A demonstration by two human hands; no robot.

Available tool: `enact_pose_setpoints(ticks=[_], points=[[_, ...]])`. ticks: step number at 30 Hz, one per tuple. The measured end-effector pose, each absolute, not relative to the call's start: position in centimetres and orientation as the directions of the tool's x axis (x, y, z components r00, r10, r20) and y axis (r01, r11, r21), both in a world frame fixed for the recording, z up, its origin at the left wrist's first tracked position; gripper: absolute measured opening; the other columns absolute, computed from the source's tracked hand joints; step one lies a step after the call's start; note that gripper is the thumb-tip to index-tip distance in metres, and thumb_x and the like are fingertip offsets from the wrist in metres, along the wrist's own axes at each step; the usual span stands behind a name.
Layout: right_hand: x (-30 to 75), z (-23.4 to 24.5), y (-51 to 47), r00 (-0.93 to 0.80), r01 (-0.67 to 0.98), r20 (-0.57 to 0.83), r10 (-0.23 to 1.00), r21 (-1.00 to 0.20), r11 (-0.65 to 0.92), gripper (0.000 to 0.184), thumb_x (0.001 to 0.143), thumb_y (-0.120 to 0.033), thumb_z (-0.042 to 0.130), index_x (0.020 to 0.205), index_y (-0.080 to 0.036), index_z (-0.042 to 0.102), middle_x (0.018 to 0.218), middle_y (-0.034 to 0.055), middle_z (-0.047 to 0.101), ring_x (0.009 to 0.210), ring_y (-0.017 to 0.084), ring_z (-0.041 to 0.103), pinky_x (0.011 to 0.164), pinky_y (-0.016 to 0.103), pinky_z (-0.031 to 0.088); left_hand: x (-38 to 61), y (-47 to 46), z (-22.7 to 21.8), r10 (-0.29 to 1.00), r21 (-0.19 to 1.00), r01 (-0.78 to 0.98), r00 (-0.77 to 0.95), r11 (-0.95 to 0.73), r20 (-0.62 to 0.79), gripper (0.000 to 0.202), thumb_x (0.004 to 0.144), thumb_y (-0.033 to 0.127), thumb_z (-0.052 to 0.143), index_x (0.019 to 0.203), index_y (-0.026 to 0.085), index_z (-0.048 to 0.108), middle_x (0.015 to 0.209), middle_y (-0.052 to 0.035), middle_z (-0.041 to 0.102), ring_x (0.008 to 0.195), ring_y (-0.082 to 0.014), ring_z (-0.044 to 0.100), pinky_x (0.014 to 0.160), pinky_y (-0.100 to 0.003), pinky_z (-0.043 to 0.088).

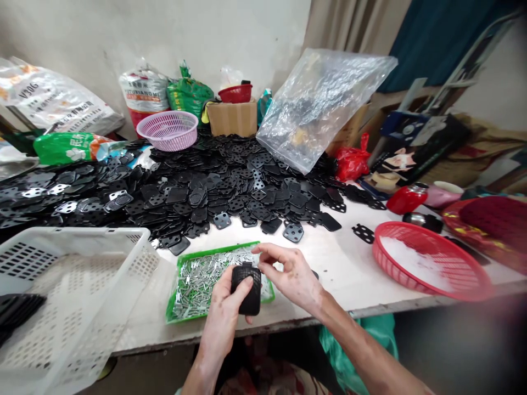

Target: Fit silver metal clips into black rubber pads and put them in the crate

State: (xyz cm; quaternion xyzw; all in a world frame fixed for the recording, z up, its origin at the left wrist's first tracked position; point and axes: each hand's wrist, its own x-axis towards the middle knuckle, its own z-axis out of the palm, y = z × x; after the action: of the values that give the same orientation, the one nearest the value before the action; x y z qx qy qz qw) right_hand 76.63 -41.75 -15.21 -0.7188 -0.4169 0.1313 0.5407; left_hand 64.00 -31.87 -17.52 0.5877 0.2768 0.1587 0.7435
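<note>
My left hand (224,304) is closed around a black textured pedal-shaped pad (250,296), thumb on its face. The pad stands nearly upright, with a small tab at its top edge. Close to that tab is my right hand (294,277), its thumb and index finger pinched together. Whatever is between those fingertips, if anything, is too small to make out. Behind and beneath the pad lies a shallow green tray (218,250) with many small silver metal pins (195,285) in it. Part of the tray is hidden by both hands.
A big heap of black plates (197,189) covers the back of the table. At left stands a white perforated crate (127,263); at right, a red basket (432,230) holding white material. A lilac basket (168,144), a cardboard box (233,119) and clear plastic (321,104) sit behind.
</note>
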Motion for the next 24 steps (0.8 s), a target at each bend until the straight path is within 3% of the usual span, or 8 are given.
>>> enact_pose_setpoints(ticks=[3,6,9,17,21,24], points=[[76.54,-15.14,-41.82,0.588,0.546,0.305,0.749,-0.833,-0.089,0.029,0.084,-0.013,0.053,0.106,-0.019,0.07,0.078,-0.0001,0.067,0.068,0.012,0.06,0.071,0.023,0.047,63.92,-31.53,-17.22,0.532,0.955,0.137,0.805,0.264,-0.263,0.031,0.081,0.042,0.067,0.1,0.019,0.058,0.074,0.0016,0.056,0.056,-0.014,0.053,0.036,-0.022,0.041],[76.6,-14.71,-41.78,0.586,0.51,0.277,0.762,-0.856,-0.081,0.029,0.083,-0.012,0.054,0.107,-0.019,0.069,0.075,-0.0014,0.067,0.066,0.011,0.059,0.067,0.021,0.047,64.0,-31.46,-17.3,0.466,0.912,0.081,0.84,0.402,-0.28,0.026,0.084,0.041,0.064,0.097,0.02,0.055,0.073,0.0018,0.056,0.051,-0.0128,0.053,0.034,-0.02,0.036],[76.62,-14.48,-41.7,0.587,0.499,0.274,0.762,-0.863,-0.075,0.031,0.082,-0.011,0.055,0.109,-0.02,0.068,0.073,-0.0025,0.067,0.065,0.011,0.06,0.068,0.02,0.048,64.11,-31.57,-17.63,0.473,0.909,0.034,0.845,0.415,-0.248,0.023,0.084,0.038,0.065,0.093,0.019,0.056,0.071,0.0025,0.055,0.05,-0.012,0.053,0.034,-0.02,0.035],[76.22,-14.97,-41.78,0.515,0.67,0.464,0.721,-0.743,-0.001,0.034,0.086,-0.009,0.05,0.115,-0.017,0.066,0.095,0.0057,0.07,0.077,0.013,0.064,0.075,0.022,0.049,63.86,-31.89,-18.06,0.482,0.917,0.019,0.847,0.397,-0.226,0.023,0.085,0.038,0.064,0.097,0.02,0.056,0.072,0.0028,0.054,0.053,-0.0123,0.052,0.035,-0.02,0.038],[76.69,-14.81,-41.9,0.523,0.622,0.364,0.771,-0.782,-0.052,0.035,0.085,-0.01,0.049,0.115,-0.019,0.067,0.084,0.002,0.069,0.068,0.012,0.06,0.069,0.022,0.048,63.96,-31.63,-17.64,0.504,0.966,0.079,0.841,0.245,-0.196,0.026,0.086,0.041,0.063,0.098,0.019,0.057,0.073,0.002,0.053,0.056,-0.013,0.051,0.037,-0.021,0.042],[76.99,-14.69,-41.96,0.551,0.551,0.268,0.79,-0.828,-0.104,0.034,0.084,-0.011,0.05,0.112,-0.02,0.068,0.074,-0.0013,0.066,0.065,0.012,0.059,0.068,0.022,0.048,64.01,-31.41,-17.25,0.49,0.965,0.101,0.846,0.243,-0.212,0.028,0.085,0.042,0.063,0.099,0.019,0.057,0.073,0.0015,0.053,0.057,-0.0133,0.051,0.037,-0.02,0.041]])
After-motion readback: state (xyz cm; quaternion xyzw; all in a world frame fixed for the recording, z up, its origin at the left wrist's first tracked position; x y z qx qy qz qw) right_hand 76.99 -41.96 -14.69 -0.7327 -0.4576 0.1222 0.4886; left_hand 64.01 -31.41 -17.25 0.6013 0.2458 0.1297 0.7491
